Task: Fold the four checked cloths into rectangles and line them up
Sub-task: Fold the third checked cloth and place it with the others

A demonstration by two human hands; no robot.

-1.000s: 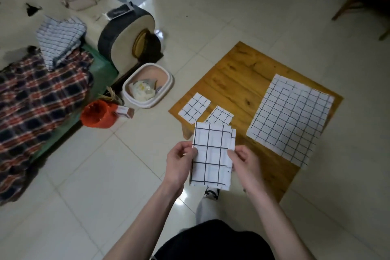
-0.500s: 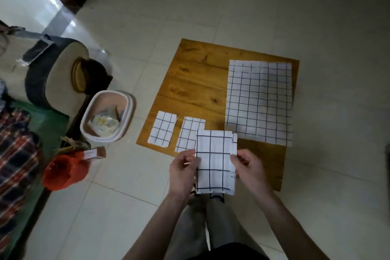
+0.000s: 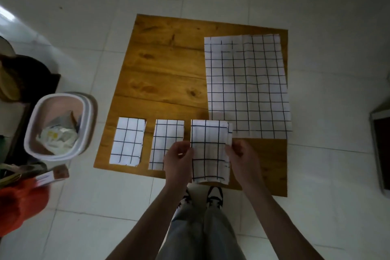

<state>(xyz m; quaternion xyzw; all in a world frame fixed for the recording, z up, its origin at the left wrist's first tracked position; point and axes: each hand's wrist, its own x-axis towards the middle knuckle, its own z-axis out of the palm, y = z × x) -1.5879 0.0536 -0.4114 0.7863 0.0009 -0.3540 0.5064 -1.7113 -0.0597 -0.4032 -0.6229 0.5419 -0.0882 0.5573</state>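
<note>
A folded checked cloth (image 3: 209, 150) is held over the near edge of the low wooden table (image 3: 164, 74). My left hand (image 3: 178, 159) pinches its left edge and my right hand (image 3: 242, 159) pinches its right edge. Two smaller folded checked cloths lie in a row to its left: one (image 3: 127, 141) at the far left and one (image 3: 165, 139) partly under my left hand. A large unfolded checked cloth (image 3: 247, 84) is spread flat on the table's right half, its near left corner just behind the held cloth.
A white bin (image 3: 61, 126) with rubbish stands on the tiled floor left of the table. An orange object (image 3: 19, 205) and a small box (image 3: 52, 175) lie near it. My shoes (image 3: 202, 197) stand at the table's near edge. A dark framed object (image 3: 379, 145) sits at the right.
The view has swung down and forward over the table. The held cloth has come down from in front of me to the table's near edge, in line with the two folded cloths.
</note>
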